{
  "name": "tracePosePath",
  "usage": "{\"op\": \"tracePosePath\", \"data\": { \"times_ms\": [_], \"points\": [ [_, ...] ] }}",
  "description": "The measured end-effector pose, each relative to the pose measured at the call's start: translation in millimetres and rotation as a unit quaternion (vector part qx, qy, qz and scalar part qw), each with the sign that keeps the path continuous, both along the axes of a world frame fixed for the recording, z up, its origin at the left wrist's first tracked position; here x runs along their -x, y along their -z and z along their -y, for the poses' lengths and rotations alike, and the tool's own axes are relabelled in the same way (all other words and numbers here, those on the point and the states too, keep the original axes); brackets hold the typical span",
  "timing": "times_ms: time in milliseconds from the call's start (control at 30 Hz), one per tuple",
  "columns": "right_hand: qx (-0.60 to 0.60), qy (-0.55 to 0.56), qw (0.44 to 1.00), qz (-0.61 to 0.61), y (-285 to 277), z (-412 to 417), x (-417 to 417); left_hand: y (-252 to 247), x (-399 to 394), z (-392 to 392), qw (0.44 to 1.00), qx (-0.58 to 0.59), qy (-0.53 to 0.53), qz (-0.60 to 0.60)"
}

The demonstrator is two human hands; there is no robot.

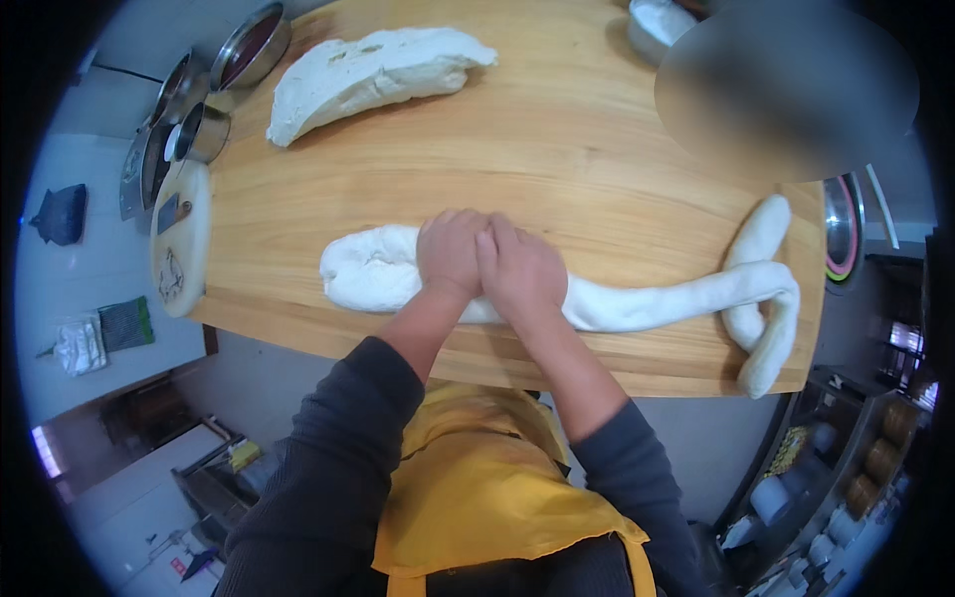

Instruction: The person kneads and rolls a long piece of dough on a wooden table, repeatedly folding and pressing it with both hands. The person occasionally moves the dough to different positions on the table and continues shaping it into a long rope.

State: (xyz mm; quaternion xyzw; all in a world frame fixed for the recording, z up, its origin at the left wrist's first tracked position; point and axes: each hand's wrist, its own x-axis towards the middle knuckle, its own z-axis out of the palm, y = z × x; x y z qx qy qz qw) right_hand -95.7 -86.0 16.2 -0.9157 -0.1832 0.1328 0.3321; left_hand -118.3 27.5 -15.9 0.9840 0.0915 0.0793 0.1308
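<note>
A long roll of white dough [642,306] lies along the near edge of a wooden worktop [582,172]. Its left end is thick and broad; its right part is thinner and bends back on itself. My left hand [451,254] presses on the thick part, its fingers partly curled. Close against it on the right, my right hand [522,265] rests on the same dough, its fingertips meeting or overlapping the left hand. The undersides of both hands are hidden. Farther back on the left lies a large slab of dough [373,74], touched by neither hand.
Metal bowls [251,46] and a metal pot [203,133] stand at the back left. Below them, a white cutting board [183,239] holds a small scraper-like tool [171,213]. A bowl of white contents [656,30] stands at the back right, beside a blurred area.
</note>
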Motion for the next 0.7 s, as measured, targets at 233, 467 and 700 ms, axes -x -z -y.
{"op": "tracePosePath", "data": {
  "times_ms": [233,467,700],
  "points": [
    [0.059,0.014,0.997,0.041,35,-23,-59,-26,-45,-5,0.984,0.096,-0.099,-0.109],
    [-0.003,-0.093,0.993,0.076,43,-24,-79,50,-94,-68,0.788,0.611,-0.066,0.009],
    [-0.219,0.005,0.975,-0.043,32,32,18,-39,9,-88,0.976,0.098,0.107,-0.161]
  ]
}}
